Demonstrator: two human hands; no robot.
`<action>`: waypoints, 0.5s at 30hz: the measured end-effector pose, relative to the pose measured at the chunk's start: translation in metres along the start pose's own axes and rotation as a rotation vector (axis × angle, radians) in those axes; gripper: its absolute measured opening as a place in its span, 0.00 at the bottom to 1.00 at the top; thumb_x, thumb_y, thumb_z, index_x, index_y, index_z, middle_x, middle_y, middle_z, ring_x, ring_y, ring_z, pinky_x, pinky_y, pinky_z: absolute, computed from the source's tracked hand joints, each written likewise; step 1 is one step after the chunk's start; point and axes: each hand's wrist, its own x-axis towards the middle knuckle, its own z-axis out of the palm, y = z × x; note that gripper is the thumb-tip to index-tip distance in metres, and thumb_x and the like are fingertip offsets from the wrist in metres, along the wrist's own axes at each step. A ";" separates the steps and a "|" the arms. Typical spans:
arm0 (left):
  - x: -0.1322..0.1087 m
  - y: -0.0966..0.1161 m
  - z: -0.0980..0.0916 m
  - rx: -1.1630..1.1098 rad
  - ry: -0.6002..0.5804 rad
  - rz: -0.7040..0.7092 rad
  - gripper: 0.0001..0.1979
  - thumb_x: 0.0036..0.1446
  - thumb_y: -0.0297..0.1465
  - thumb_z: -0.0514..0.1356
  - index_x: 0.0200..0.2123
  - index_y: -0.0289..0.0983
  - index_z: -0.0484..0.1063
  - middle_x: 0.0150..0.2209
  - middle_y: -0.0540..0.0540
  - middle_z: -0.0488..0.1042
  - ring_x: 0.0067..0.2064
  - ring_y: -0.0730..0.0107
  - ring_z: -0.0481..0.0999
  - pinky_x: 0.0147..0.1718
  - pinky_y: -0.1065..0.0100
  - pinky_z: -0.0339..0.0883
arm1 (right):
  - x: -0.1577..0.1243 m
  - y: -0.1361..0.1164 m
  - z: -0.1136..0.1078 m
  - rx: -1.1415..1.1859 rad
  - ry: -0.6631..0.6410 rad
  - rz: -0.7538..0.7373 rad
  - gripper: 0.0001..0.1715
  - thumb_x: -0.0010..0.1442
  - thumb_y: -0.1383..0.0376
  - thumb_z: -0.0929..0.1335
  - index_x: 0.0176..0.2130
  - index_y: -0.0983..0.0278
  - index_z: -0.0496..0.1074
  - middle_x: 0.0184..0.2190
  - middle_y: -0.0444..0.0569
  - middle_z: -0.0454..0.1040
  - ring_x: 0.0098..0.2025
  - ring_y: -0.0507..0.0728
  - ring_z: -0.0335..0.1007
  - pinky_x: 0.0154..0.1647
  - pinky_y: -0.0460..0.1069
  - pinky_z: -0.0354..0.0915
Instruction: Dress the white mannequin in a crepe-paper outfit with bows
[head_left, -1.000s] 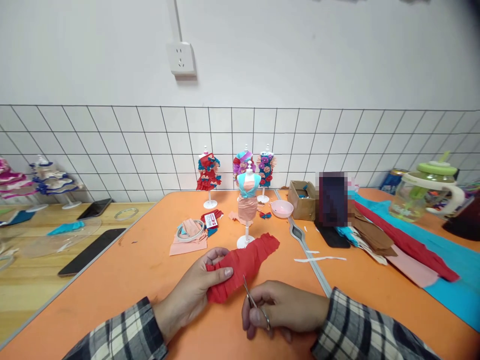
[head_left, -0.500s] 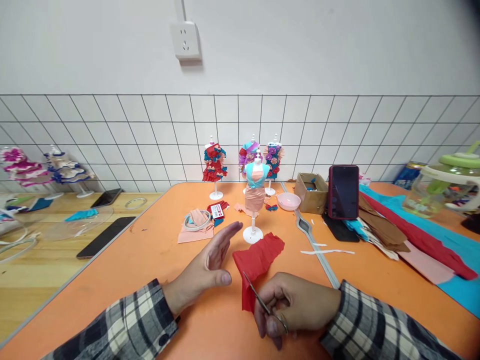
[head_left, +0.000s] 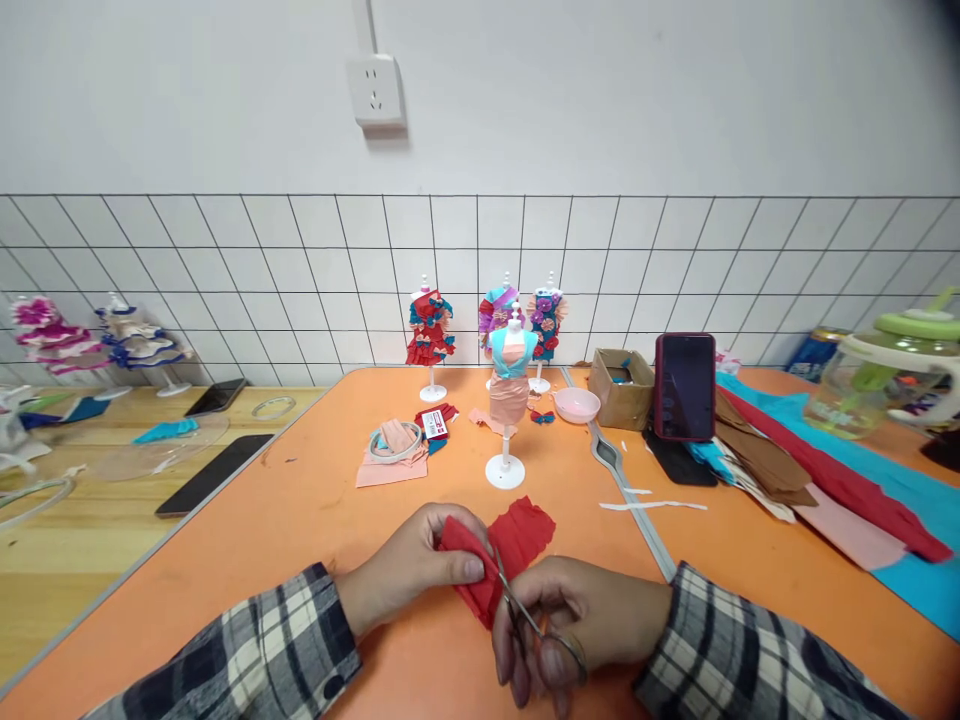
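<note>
My left hand (head_left: 420, 565) pinches a piece of red crepe paper (head_left: 523, 530) between thumb and fingers, just above the orange table. In my right hand (head_left: 581, 625) is a pair of small metal scissors (head_left: 521, 608), fingers through the handle loops. Their blades are parted and lie against the red paper beside my left thumb. Behind the paper stands a small dress form (head_left: 513, 375) on a white round base, wrapped in a light blue top and a peach skirt.
Peach scraps and a hoop (head_left: 395, 443) lie left of the dress form. On the right are a pink bowl (head_left: 577, 405), a cardboard box (head_left: 621, 388), an upright phone (head_left: 685, 388), coloured paper sheets (head_left: 832, 470) and a clear jug (head_left: 862, 390). More dressed forms (head_left: 430, 335) stand behind.
My left hand, open before, has closed on the red paper and lifted its left part. The scissors have opened and come against the paper.
</note>
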 end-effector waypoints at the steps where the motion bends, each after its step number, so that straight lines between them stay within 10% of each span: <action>1: -0.001 0.000 0.000 0.000 0.014 -0.022 0.19 0.38 0.41 0.75 0.31 0.36 0.80 0.28 0.47 0.75 0.30 0.69 0.70 0.30 0.71 0.60 | 0.000 0.000 0.000 0.007 -0.014 0.005 0.33 0.45 0.48 0.77 0.40 0.71 0.73 0.31 0.49 0.74 0.28 0.48 0.70 0.27 0.41 0.68; 15: -0.003 0.001 0.000 0.037 0.033 -0.012 0.17 0.42 0.40 0.73 0.34 0.38 0.81 0.28 0.49 0.74 0.30 0.70 0.68 0.31 0.70 0.58 | 0.003 0.004 -0.003 -0.023 0.042 0.014 0.29 0.44 0.49 0.77 0.32 0.71 0.73 0.21 0.41 0.69 0.22 0.45 0.65 0.23 0.39 0.61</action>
